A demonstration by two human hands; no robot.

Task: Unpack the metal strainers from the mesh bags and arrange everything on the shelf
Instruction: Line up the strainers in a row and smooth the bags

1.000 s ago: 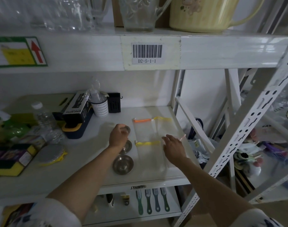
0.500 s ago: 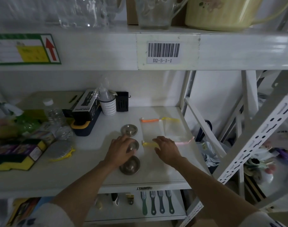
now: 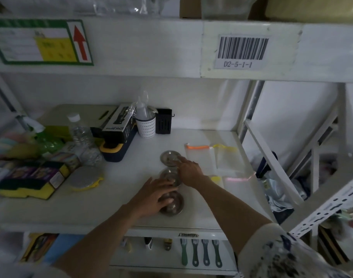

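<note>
3 strainers line up front to back: left hand [image 3: 151, 197] flat on the nearest strainer [image 3: 174, 203], right hand [image 3: 188, 170] fingering the farthest strainer [image 3: 170, 156]; neither grip closed.

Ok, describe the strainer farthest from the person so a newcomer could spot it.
Find the barcode label reading D2-5-1-1, then drop to the white shelf below. Three metal strainers line up front to back; it is the rearmost strainer, beside the orange-trimmed mesh bag.

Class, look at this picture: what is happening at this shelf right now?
A person is arranging three metal strainers in a row on the white shelf. The left hand rests on the nearest strainer; the right hand touches the farthest strainer. The middle strainer sits between them. The emptied mesh bags lie flat to the right.
</note>
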